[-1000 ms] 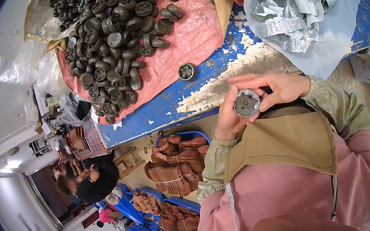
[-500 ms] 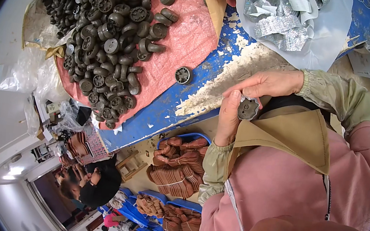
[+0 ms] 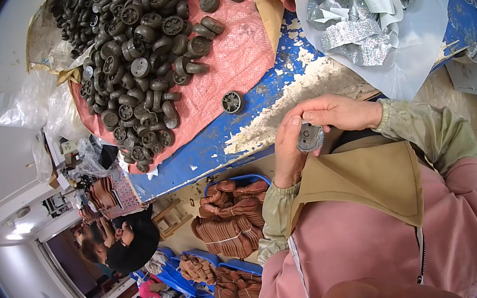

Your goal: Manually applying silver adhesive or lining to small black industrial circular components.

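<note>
My left hand (image 3: pixel 290 149) grips a small round grey piece (image 3: pixel 310 138) with a scalloped, silvery edge and a hole in its face. My right hand (image 3: pixel 338 112) reaches in from the upper right, its fingertips closed at the top of the same piece. The fingers behind it are partly hidden. Both hands are just off the edge of the blue table, above my tan apron (image 3: pixel 359 182). One loose dark wheel (image 3: pixel 233 102) lies on the table to the left of my hands.
A large heap of dark wheels (image 3: pixel 137 53) covers a pink woven sheet (image 3: pixel 232 53) on the blue table (image 3: pixel 182 172). Shiny silver strips (image 3: pixel 359 36) lie on a white plastic bag (image 3: pixel 402 74). Bundled brown pieces (image 3: pixel 230 219) fill blue-rimmed containers below. Another person (image 3: pixel 131 243) is farther off.
My hands and the grey piece have shifted slightly left. The piece has been turned, so its face shows at another angle. The whole view has moved a little.
</note>
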The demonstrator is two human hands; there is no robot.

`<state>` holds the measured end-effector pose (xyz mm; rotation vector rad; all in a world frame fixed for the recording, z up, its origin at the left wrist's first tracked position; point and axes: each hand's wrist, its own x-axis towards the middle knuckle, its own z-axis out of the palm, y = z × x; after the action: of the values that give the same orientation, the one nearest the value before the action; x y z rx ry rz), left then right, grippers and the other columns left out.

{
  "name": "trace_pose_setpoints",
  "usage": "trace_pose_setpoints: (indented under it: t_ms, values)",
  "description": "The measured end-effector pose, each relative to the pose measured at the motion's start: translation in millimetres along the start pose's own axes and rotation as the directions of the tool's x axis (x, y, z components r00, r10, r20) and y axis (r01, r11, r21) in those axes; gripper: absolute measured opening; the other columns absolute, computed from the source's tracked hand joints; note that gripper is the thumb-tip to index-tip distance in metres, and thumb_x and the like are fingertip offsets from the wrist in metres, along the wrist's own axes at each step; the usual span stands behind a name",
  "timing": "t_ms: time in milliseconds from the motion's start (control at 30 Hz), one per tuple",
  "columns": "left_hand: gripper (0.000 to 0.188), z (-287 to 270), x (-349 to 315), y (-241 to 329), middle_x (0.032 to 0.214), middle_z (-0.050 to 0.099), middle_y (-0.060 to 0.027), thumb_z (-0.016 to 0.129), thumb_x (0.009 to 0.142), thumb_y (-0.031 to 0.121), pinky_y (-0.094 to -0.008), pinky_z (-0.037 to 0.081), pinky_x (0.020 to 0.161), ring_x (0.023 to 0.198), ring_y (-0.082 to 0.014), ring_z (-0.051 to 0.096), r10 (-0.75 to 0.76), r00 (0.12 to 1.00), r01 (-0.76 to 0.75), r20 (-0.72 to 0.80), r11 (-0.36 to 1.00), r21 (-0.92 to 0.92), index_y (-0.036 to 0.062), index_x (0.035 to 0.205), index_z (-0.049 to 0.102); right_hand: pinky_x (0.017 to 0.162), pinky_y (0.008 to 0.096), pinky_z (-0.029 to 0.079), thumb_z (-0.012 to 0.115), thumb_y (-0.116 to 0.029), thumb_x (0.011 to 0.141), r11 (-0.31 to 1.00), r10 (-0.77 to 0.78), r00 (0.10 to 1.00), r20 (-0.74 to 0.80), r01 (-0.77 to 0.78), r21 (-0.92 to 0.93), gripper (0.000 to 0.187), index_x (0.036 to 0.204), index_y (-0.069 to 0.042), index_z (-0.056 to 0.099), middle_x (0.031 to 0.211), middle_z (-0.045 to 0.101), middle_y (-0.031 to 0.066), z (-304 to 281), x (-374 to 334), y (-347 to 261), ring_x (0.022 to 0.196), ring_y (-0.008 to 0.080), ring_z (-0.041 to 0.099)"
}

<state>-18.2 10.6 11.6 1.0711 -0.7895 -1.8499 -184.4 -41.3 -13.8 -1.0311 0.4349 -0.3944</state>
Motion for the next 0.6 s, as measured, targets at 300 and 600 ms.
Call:
trace_pose_setpoints:
  t_ms: [300, 600]
  values:
    - [0.051, 8, 1, -7, 0.073, 0.056, -0.0149, 0.039, 0.095, 0.048, -0.0225, 0.035, 0.032, 0.041, -0.0140, 0.048, 0.029, 0.978, -0.062, -0.205, 0.986, -0.155, 0.0004, 0.109, 0.051, 0.075, 0.0234, 0.042, 0.039, -0.028, 0.101, 0.997, -0.070, 0.997, -0.029, 0.072, 0.042, 0.041, 0.135, -0.006, 0.041, 0.104, 0.057, 0.0010, 7, 1, -2, 0.085, 0.0074, 0.053]
    - [0.047, 1, 1, -14, 0.073, 0.057, -0.0088, 0.041, 0.094, 0.048, -0.0239, 0.036, 0.032, 0.039, -0.0143, 0.048, 0.034, 0.961, -0.096, -0.274, 0.972, -0.217, 0.0025, 0.098, 0.052, 0.077, 0.0274, 0.051, 0.040, -0.028, 0.101, 0.986, -0.073, 0.997, 0.000, 0.072, 0.147, 0.045, 0.137, -0.003, 0.033, 0.109, 0.054, 0.0063, 17, 4, -11, 0.084, 0.0132, 0.060]
